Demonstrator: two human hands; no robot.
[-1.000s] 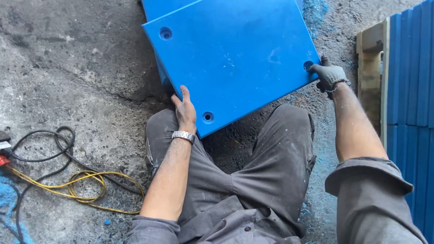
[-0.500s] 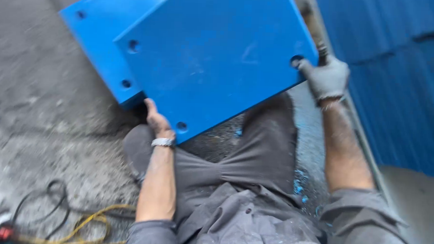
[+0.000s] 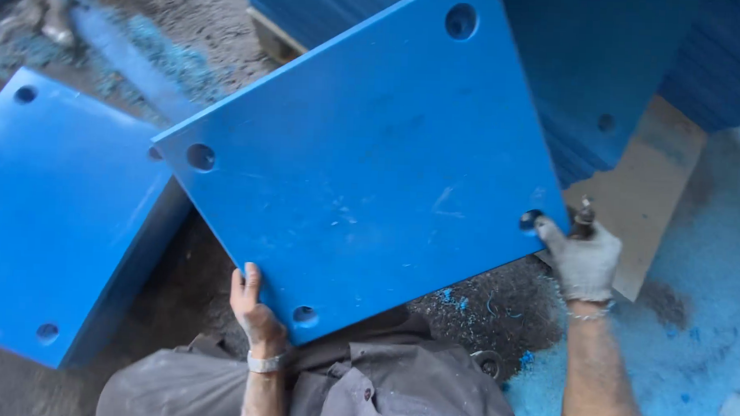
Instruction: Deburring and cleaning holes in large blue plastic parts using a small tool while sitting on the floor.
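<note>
A thick square blue plastic plate [image 3: 363,175] with a round hole near each corner is lifted and tilted in front of me. My left hand [image 3: 252,306], bare with a wristwatch, grips its lower edge beside a corner hole. My right hand [image 3: 583,258], in a grey work glove, holds the plate's right corner, with a finger at the hole there. A small metal tool also sticks up from that gloved hand. My grey trousers show below the plate.
A second blue plate [image 3: 54,221] lies on the concrete floor at the left. A stack of blue plates [image 3: 637,70] on a wooden pallet [image 3: 641,201] stands at the right rear. Blue shavings [image 3: 694,326] cover the floor at the right.
The plate has swung up and to the right in both hands, clear of the plate beneath it. My view has turned right; the cables at the left are out of sight.
</note>
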